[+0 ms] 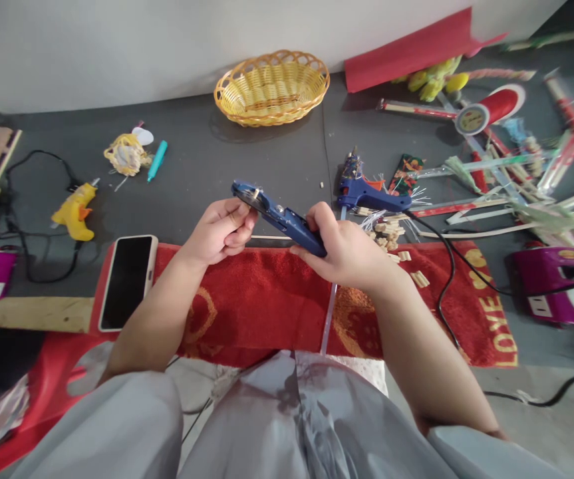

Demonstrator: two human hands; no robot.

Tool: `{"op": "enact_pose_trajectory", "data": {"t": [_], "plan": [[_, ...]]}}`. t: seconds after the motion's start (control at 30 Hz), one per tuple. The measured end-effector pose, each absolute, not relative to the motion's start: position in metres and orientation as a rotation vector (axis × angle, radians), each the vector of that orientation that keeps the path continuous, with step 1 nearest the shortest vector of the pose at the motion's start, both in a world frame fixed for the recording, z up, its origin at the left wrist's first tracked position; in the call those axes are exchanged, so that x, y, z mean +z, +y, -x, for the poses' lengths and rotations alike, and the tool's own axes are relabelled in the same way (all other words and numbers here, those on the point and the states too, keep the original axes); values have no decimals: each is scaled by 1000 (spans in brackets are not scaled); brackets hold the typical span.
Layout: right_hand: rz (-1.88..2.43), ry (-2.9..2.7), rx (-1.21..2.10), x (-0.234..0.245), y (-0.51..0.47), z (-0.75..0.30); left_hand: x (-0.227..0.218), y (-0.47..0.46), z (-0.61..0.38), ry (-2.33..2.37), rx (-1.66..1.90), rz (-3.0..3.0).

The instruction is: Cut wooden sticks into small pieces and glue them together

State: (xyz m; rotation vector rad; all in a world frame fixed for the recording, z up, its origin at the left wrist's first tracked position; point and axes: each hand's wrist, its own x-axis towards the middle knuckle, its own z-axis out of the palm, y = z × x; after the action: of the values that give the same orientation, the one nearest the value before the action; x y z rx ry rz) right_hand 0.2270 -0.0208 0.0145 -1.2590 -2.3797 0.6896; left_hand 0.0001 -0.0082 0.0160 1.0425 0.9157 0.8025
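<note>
My right hand (344, 249) is wrapped round the handles of a blue cutter (287, 219), which looks like hand shears. The tool slants up to the left, its head beside my left hand (224, 229). The fingers of my left hand are pinched together on a thin pale stick (256, 193), whose short end shows at the cutter's jaws; the rest of the stick is hidden by fingers. Both hands are above a red towel (261, 299). Several short pale wooden pieces (389, 233) lie beyond my right hand, some on the towel.
A blue glue gun (366, 189) with a long clear glue stick (330, 306) lies behind my right hand. A wicker basket (271, 90) stands at the back. At left are a phone (130, 283) and a yellow glue gun (76, 211). Packaged sticks and a ribbon spool (491, 110) crowd the right.
</note>
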Motion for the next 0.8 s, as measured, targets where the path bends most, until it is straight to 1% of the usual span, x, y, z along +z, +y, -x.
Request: {"op": "enact_pose_trajectory", "data": {"t": [0.23,0.53,0.8], "plan": [[1282,-2352,688,10,-20,-226,18,-7,-1,891,812,-956],[1186,-2354,712,12,-16,-231,14,-3,10,787,598,-842],[1139,-2325,784,11,-14,-231,14,-1,13,764,553,-867]]}}
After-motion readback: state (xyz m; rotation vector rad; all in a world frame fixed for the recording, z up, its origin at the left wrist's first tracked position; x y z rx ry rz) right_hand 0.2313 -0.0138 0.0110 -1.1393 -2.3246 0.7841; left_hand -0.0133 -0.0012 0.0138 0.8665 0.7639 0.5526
